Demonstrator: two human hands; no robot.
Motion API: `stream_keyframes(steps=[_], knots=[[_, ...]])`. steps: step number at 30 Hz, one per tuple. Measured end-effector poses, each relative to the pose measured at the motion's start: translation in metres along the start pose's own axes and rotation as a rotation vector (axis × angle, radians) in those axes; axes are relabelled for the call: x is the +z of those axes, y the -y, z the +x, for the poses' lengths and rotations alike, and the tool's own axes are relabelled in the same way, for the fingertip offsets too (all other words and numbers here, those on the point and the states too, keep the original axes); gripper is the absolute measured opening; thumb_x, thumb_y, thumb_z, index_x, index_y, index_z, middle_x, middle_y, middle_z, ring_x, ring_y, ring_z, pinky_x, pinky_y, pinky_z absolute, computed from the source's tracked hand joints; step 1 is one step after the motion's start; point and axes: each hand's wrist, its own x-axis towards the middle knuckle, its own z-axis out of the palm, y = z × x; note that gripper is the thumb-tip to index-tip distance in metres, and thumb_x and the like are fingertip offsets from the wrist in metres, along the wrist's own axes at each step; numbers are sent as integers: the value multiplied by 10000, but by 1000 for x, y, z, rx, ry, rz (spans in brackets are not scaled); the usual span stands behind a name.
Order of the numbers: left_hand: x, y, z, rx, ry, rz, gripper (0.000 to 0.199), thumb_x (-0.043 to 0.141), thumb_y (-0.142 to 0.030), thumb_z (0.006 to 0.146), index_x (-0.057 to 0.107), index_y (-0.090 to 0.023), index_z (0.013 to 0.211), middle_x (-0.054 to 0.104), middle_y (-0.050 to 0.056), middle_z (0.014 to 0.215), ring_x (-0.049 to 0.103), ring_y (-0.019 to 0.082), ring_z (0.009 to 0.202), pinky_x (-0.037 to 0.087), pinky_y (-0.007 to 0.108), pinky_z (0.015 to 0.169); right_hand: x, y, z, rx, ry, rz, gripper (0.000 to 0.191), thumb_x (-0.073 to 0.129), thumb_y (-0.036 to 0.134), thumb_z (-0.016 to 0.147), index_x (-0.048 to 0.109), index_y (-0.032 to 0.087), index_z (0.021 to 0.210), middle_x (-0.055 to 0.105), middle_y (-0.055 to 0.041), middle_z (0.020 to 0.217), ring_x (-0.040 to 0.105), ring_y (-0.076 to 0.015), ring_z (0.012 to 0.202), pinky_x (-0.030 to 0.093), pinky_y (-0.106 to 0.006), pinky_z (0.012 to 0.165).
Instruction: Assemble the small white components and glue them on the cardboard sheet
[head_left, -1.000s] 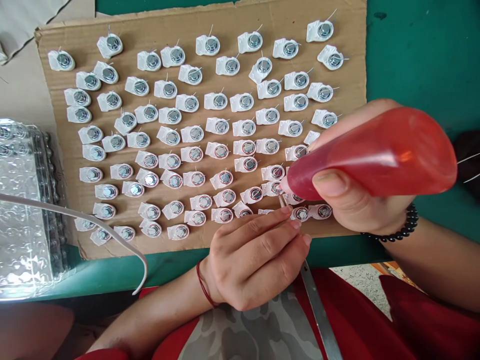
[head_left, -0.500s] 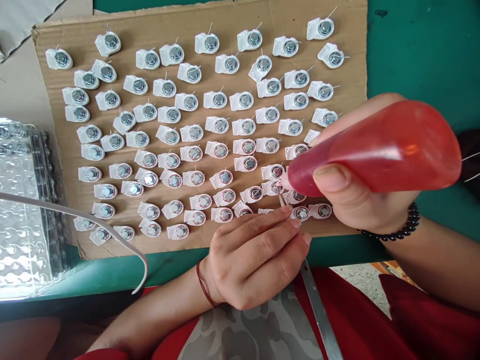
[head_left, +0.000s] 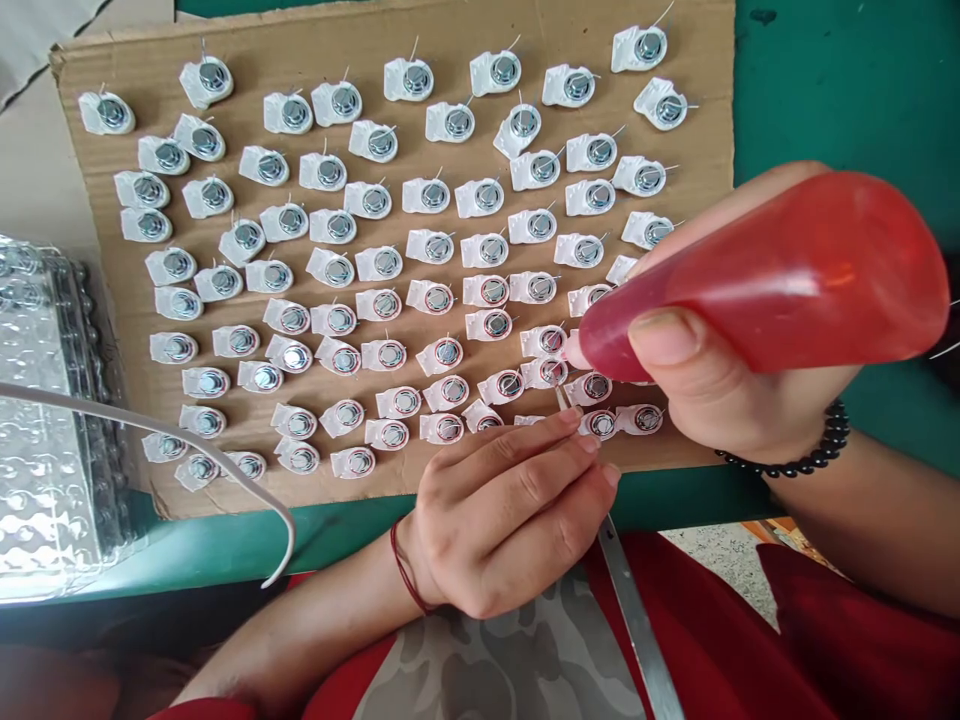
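My right hand (head_left: 697, 370) is wrapped round a tilted red squeeze bottle (head_left: 787, 270), its nozzle pointing down to the left. The nozzle tip is close over a small white part with a round metal disc (head_left: 544, 342); whether it touches cannot be told. My left hand (head_left: 517, 510) grips metal tweezers (head_left: 637, 620), whose tips lie against the neighbouring white part (head_left: 544, 374). The bottle and my right hand hide some parts behind them.
Many similar white parts, some with red rings and several with thin wires sticking out, lie on a cardboard sheet (head_left: 420, 215) on a green table (head_left: 825, 90). Stacked clear plastic trays (head_left: 45, 430) stand at the left. A pale curved cable (head_left: 187, 430) crosses in front.
The bottle's nozzle has moved slightly up, from the lower white part toward the one above it, and its base has risen to the right. My left hand stays nearly still.
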Motion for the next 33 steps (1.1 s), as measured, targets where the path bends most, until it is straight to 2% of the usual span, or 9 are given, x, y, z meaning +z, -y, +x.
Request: stream_keyframes(steps=[2,7,13,18,25,30,33], knots=[[0,0,-1,1,-1,-2,107,606,-123,811,694,-79,854,720,108,886,657,228,953,583,277,830,-1,-1,0,17,-4,-25,292,637,493,720,558,212,727,623,-31,907,609,-201,856,510,-365,813],[0,0,0,-2,2,-12,116,594,-118,819,694,-75,858,717,113,898,654,229,961,582,276,834,-1,-3,2,-50,-51,-27,324,663,488,683,554,183,685,636,-74,849,624,-206,803,523,-337,749],[0,0,1,13,-2,-13,105,604,-116,812,690,-74,854,720,111,878,659,228,949,586,276,828,-1,0,5,-8,-25,-98,429,618,569,703,512,157,652,608,-103,809,627,-213,851,538,-346,814],[1,2,2,17,-24,-15,122,574,-104,828,689,-75,858,720,108,876,659,224,951,589,273,822,0,-1,5,4,-16,-117,486,601,607,686,508,130,663,588,-111,754,636,-223,834,559,-346,795],[0,2,1,3,-4,-17,110,599,-119,818,687,-81,873,720,100,893,648,219,980,582,268,842,0,-1,4,-33,-27,-115,463,614,598,687,499,151,645,597,-89,766,635,-198,814,555,-333,793],[0,2,0,-1,-11,-31,101,630,-104,792,685,-70,869,718,108,889,651,228,975,585,281,843,-1,2,3,24,3,-129,380,585,547,742,507,179,685,607,-66,873,620,-200,912,525,-339,845],[1,2,0,4,-15,-35,102,625,-102,795,685,-67,870,716,114,895,651,232,974,586,287,839,-2,3,3,0,2,-142,365,595,521,744,512,184,628,615,-73,850,622,-201,891,528,-331,829]])
